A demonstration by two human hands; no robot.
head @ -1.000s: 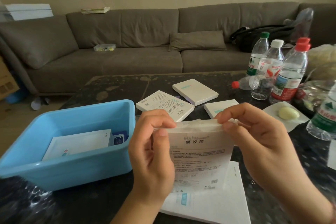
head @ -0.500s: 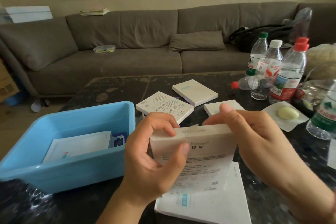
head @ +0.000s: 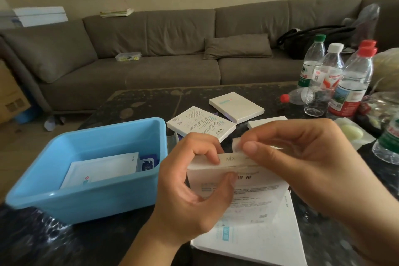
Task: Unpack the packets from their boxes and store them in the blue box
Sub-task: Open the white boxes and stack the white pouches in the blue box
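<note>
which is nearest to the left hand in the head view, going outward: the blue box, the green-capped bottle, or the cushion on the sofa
From the left hand:
1. Blue box, just to its left on the table.
2. Green-capped bottle, standing at the table's far right.
3. Cushion, on the sofa seat beyond the table.

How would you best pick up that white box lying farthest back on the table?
Grip the far box across its two long side edges, coming from above. It lies flat and thin on the table, with no box touching it, so only its edges offer fingers a hold.
</note>
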